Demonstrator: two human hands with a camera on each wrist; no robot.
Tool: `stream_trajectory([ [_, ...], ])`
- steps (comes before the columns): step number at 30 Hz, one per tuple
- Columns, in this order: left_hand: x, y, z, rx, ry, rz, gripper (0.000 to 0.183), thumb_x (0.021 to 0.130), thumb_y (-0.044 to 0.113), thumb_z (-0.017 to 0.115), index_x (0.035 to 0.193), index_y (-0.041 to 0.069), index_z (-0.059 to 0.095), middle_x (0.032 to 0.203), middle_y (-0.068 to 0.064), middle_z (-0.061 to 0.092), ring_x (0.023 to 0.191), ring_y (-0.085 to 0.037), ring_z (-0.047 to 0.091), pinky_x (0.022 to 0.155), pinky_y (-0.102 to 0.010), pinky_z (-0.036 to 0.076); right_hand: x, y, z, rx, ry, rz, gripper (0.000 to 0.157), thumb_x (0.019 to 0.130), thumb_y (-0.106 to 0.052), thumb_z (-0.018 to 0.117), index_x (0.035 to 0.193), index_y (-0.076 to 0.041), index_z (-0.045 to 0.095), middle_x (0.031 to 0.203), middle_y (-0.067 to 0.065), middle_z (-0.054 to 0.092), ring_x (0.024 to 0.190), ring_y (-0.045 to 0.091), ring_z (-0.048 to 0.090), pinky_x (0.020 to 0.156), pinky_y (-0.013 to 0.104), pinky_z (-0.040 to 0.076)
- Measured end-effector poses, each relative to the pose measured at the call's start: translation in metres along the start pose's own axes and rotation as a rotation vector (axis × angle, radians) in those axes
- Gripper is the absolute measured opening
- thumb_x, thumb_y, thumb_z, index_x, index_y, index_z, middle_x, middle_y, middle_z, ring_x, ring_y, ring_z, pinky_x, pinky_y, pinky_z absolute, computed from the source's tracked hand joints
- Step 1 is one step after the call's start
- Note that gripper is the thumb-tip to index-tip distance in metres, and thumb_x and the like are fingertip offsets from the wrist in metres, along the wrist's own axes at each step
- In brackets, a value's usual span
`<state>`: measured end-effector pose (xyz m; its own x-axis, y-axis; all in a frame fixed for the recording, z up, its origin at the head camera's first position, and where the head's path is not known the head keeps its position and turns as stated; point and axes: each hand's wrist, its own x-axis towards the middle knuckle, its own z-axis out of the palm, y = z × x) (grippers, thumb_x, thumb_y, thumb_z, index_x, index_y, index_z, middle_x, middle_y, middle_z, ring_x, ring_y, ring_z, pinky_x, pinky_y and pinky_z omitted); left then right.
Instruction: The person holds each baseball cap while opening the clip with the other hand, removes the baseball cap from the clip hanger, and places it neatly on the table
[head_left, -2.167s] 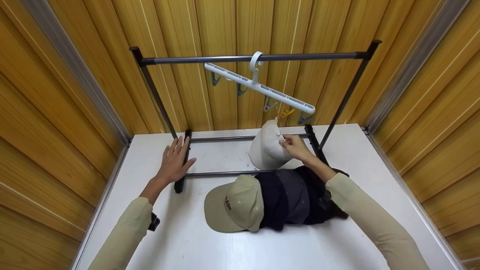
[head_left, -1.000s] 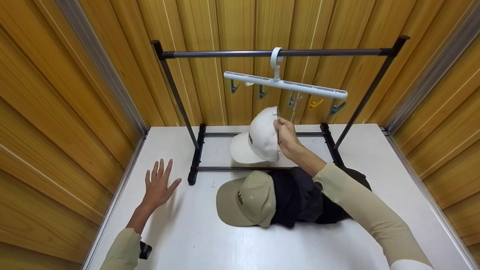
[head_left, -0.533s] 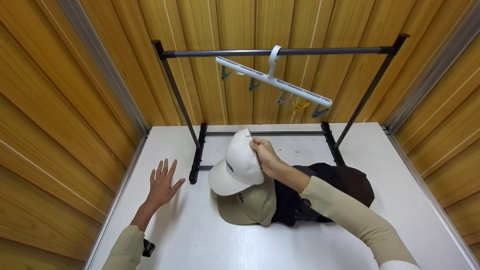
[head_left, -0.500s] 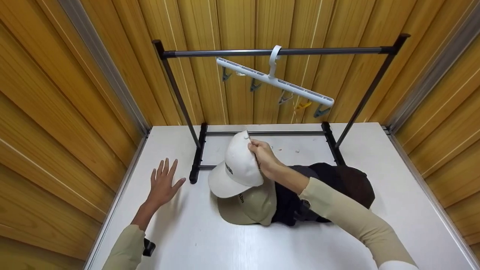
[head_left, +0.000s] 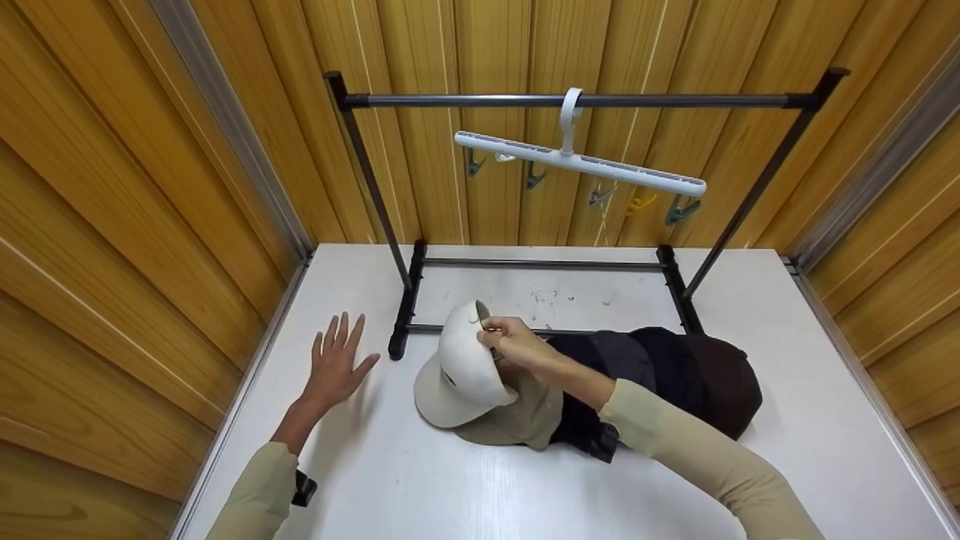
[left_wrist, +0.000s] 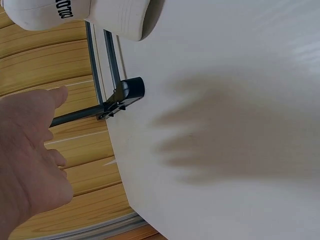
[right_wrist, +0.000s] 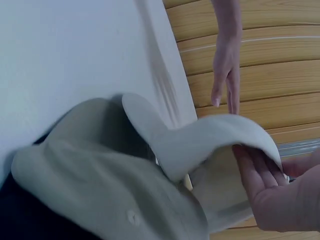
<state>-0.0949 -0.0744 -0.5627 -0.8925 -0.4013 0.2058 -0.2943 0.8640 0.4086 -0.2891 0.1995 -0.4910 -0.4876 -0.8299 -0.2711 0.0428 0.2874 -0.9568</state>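
Observation:
My right hand pinches the back rim of a white baseball cap, its fingers inside the crown in the right wrist view. Dark lettering shows on the front of this cap in the left wrist view. The cap tilts over a khaki cap, overlapping it from above. Behind the khaki one, a row of dark caps runs to the right, ending in a dark brown crown. My left hand hovers over the table's left side with fingers spread, holding nothing; its shadow falls on the white surface.
A black metal rack stands at the back of the white table. From its top bar hangs a white clip hanger with several small clips. Wood-grain walls enclose three sides. Small crumbs lie between the rack's base bars.
My right hand has carried the white cap from under the hanger left and down, onto the khaki cap. My left hand has moved off the rack's left foot. The hanger has swung.

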Motion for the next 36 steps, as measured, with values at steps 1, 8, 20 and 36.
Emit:
stream_trajectory([
  [1,0.000,0.000,0.000,0.001,-0.001,-0.002,0.072,0.099,0.029,0.065,0.157,-0.002,0.033,0.163,-0.035,0.023,0.153,-0.052,0.017,0.120,-0.071,0.010,-0.001,0.000,-0.001,-0.026,-0.002,-0.001,0.029,0.105,-0.014,0.052,0.127,0.003,0.061,0.099,0.002,0.071,0.082,0.011,0.069,0.076,0.030,0.061],
  [8,-0.001,0.000,0.001,-0.013,-0.012,-0.004,0.073,0.100,0.031,0.064,0.158,-0.001,0.033,0.163,-0.035,0.022,0.154,-0.052,0.016,0.121,-0.071,0.010,-0.001,0.005,0.001,-0.055,-0.035,0.020,0.020,0.102,-0.012,0.056,0.115,0.003,0.061,0.085,0.002,0.070,0.066,0.013,0.070,0.065,0.032,0.063],
  [20,-0.011,-0.005,0.004,-0.014,-0.027,-0.020,0.074,0.099,0.031,0.065,0.157,-0.001,0.033,0.163,-0.035,0.023,0.153,-0.053,0.015,0.120,-0.071,0.010,-0.015,0.024,-0.002,-0.191,-0.105,0.084,0.022,0.100,-0.018,0.064,0.088,0.000,0.067,0.081,0.020,0.076,0.067,0.025,0.077,0.055,0.030,0.061],
  [36,-0.010,0.000,0.002,-0.018,-0.038,-0.014,0.072,0.100,0.029,0.065,0.156,-0.003,0.034,0.162,-0.037,0.024,0.153,-0.053,0.015,0.120,-0.071,0.011,-0.021,0.033,-0.022,-0.334,-0.112,0.059,0.021,0.097,-0.013,0.067,0.083,0.002,0.068,0.072,0.021,0.075,0.052,0.017,0.072,0.049,0.027,0.058],
])
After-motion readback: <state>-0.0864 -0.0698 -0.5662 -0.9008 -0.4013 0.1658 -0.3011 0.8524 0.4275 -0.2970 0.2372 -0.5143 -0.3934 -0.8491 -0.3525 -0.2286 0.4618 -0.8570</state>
